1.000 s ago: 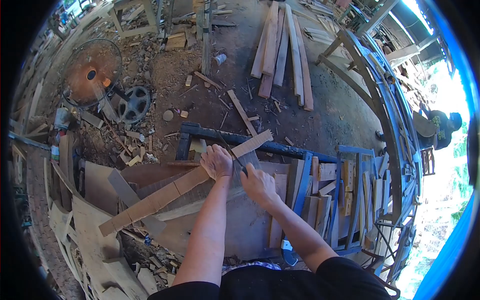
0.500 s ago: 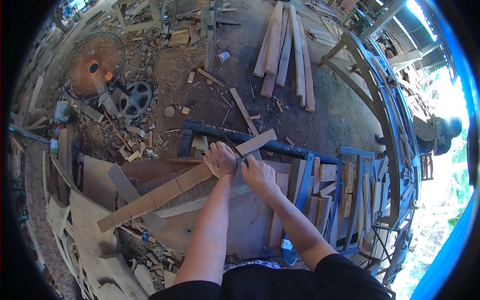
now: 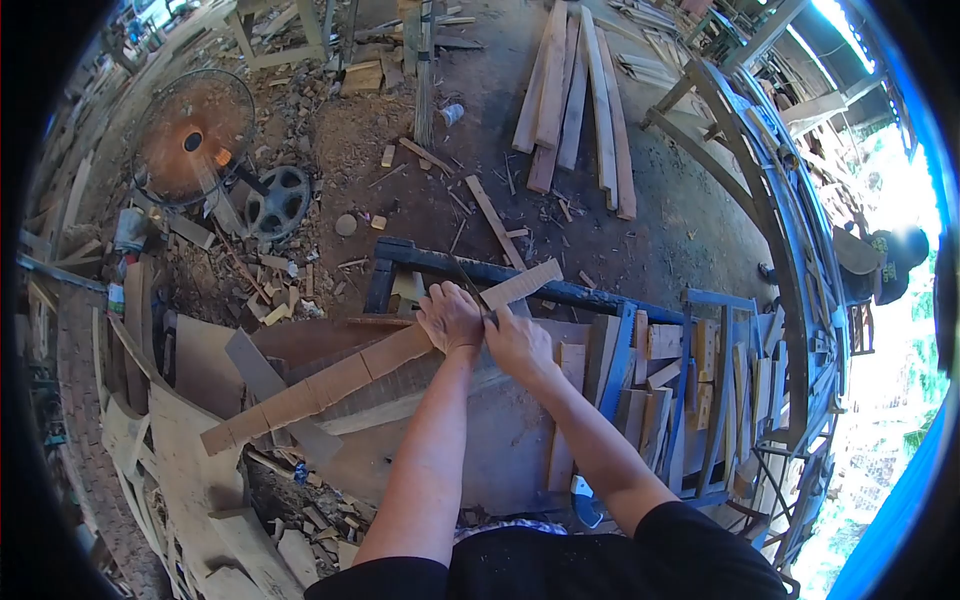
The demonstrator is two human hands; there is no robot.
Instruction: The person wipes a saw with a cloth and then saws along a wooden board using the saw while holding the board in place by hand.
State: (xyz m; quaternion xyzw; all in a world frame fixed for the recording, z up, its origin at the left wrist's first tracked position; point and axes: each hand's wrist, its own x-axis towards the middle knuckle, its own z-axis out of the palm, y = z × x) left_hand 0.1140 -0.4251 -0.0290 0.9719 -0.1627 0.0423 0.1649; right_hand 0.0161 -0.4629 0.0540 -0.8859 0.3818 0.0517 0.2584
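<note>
My left hand [image 3: 450,318] is closed over a long flat brown strip [image 3: 350,380] with lines across it, holding it down on other boards. Whether the strip is wood or thick cardboard I cannot tell. My right hand [image 3: 520,345] grips a long, narrow, dark-bladed tool [image 3: 464,276] just right of my left hand. The blade points away from me and crosses the strip. Its handle is mostly hidden by my fingers, and its exact kind is unclear. Beyond the blade, the strip's far end [image 3: 525,283] sticks out to the upper right.
A dark blue beam [image 3: 590,300] runs behind my hands. To the right stands a rack of wood pieces [image 3: 660,345]. Long planks [image 3: 575,100] lie on the ground ahead. A round fan [image 3: 192,140] stands left among scraps. Another person [image 3: 885,265] is at far right.
The view has shifted slightly, so the scene sits a little to the right. My right hand and the blade have shifted slightly against the strip; my left hand keeps its hold.
</note>
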